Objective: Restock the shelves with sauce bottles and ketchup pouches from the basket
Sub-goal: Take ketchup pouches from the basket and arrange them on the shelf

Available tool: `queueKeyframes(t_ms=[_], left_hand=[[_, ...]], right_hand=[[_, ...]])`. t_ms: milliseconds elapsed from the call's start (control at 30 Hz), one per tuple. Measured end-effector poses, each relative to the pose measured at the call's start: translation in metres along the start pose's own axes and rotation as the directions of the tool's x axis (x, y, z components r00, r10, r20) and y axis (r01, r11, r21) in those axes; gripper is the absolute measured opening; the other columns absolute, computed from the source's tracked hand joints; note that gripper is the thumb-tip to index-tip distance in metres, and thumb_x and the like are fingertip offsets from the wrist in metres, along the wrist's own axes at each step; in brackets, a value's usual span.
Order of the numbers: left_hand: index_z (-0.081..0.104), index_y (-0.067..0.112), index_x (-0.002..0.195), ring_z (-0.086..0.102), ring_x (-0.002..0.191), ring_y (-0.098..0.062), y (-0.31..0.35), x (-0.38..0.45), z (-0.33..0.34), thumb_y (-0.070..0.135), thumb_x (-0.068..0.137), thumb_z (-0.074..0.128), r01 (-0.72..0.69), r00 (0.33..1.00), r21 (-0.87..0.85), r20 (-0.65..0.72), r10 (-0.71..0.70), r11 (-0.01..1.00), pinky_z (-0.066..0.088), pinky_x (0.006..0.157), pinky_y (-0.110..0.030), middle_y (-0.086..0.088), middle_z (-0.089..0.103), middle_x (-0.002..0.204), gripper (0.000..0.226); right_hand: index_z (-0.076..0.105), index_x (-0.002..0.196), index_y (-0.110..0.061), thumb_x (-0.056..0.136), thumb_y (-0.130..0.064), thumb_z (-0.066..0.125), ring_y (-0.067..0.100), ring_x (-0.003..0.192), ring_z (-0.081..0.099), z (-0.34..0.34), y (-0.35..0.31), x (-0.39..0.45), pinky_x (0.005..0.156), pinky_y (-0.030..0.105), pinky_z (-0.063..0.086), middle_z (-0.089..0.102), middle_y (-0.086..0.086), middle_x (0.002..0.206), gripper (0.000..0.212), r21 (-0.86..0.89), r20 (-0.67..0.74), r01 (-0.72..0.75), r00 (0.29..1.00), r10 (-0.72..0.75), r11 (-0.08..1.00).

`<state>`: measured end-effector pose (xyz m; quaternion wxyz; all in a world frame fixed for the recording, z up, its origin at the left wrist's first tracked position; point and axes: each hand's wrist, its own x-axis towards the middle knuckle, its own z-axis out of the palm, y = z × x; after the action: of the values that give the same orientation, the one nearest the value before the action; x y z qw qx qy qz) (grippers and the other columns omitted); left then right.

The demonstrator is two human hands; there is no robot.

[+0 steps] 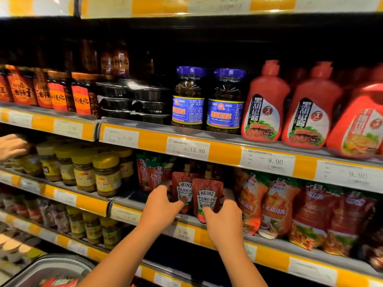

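Note:
Two red Heinz ketchup pouches stand upright on the middle shelf (145, 200). My left hand (161, 204) grips the left pouch (183, 188), thumb on its front and fingers behind it. My right hand (222, 219) pinches the right pouch (207, 196) low down, thumb on the front label, fingers round its right side. Red sauce bottles (266, 104) with black-and-white labels stand on the shelf above, to the right. The basket (47, 270) shows at the bottom left, with red packaging inside.
Another person's hand (11, 145) reaches among yellow-lidded jars (85, 170) at the far left. Blue-lidded jars (207, 100) stand above the pouches. Orange and red sauce pouches (275, 206) crowd the shelf to the right. Darker red pouches (152, 171) stand just left of the Heinz ones.

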<state>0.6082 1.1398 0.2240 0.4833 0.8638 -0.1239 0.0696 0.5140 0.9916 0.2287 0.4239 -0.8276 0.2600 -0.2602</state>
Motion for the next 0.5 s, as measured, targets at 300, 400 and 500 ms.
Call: queueKeyframes(t_ms=[300,400,500], left_hand=[[0.051,0.022,0.075,0.057,0.067,-0.010,-0.0087,-0.0015,0.0068,0.032,0.085,0.079,-0.004,0.996,0.237,-0.088,0.025,0.971,0.042,0.051,-0.027,0.005,0.060,0.075,0.031],[0.052,0.023,0.076,0.058,0.065,-0.010,-0.0085,-0.0012,0.0073,0.030,0.085,0.078,0.019,0.995,0.255,-0.095,0.006,0.967,0.043,0.050,-0.026,0.007,0.060,0.075,0.029],[0.051,0.020,0.074,0.058,0.064,-0.014,-0.0054,0.0007,0.0087,0.029,0.085,0.077,0.047,0.995,0.287,-0.099,-0.019,0.957,0.042,0.048,-0.029,0.004,0.060,0.073,0.029]], right_hand=[[0.049,0.085,-0.027,0.093,-0.029,0.070,0.013,0.075,0.063,-0.0024,0.0031,0.0006,0.053,0.024,0.046,0.064,-0.008,0.087,0.022,-0.180,0.029,0.043,0.999,-0.038,0.983],[0.046,0.083,-0.027,0.095,-0.032,0.068,0.017,0.078,0.064,-0.0006,0.0034,0.0009,0.060,0.029,0.052,0.063,-0.006,0.088,0.025,-0.257,0.027,0.057,0.998,-0.052,0.965],[0.055,0.100,-0.021,0.095,-0.032,0.067,0.016,0.076,0.063,-0.0003,0.0009,0.0024,0.063,0.034,0.057,0.065,-0.004,0.090,0.018,-0.290,0.030,0.073,0.997,-0.067,0.954]])
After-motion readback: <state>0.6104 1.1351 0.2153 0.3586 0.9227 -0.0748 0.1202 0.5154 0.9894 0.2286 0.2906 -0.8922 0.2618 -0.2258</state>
